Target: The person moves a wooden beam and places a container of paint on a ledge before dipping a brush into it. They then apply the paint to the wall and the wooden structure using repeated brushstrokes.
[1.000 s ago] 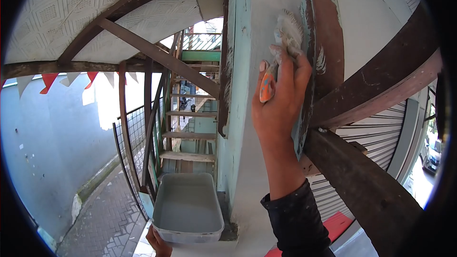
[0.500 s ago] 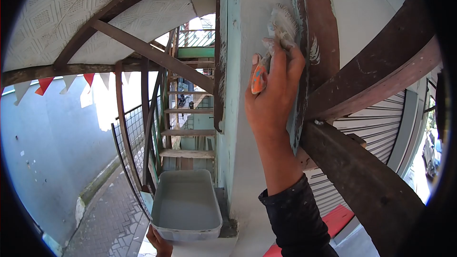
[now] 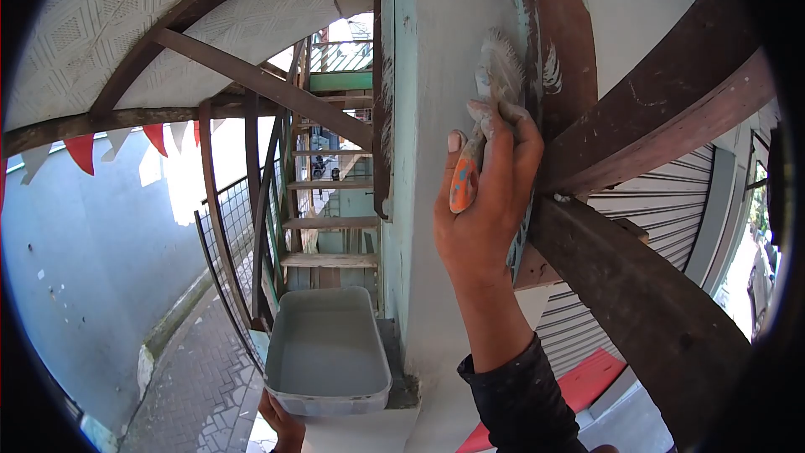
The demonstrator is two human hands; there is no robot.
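My right hand (image 3: 490,189) is closed round a paintbrush (image 3: 464,180) with an orange, paint-spotted handle. The pale, splayed bristles touch the upright grey-white post (image 3: 444,59), near its right edge beside a brown wooden strip (image 3: 566,33). Low on the left, my left hand (image 3: 281,419) grips the lower edge of a rectangular plastic tub (image 3: 390,382) from beneath, its fingers partly hidden. Grey paint (image 3: 327,352) lies in the tub, which sits at a ledge (image 3: 402,394) beside the post.
Dark wooden beams (image 3: 637,302) jut out right of the post. Behind the tub rise wooden stairs (image 3: 331,260) with a metal mesh railing (image 3: 239,226). A blue wall (image 3: 92,268) and paved lane (image 3: 189,369) lie left. A roller shutter (image 3: 654,210) is at the right.
My right hand and the brush have moved down the post a little, the bristles still against it. The view has shifted slightly; my left hand stays at the tub.
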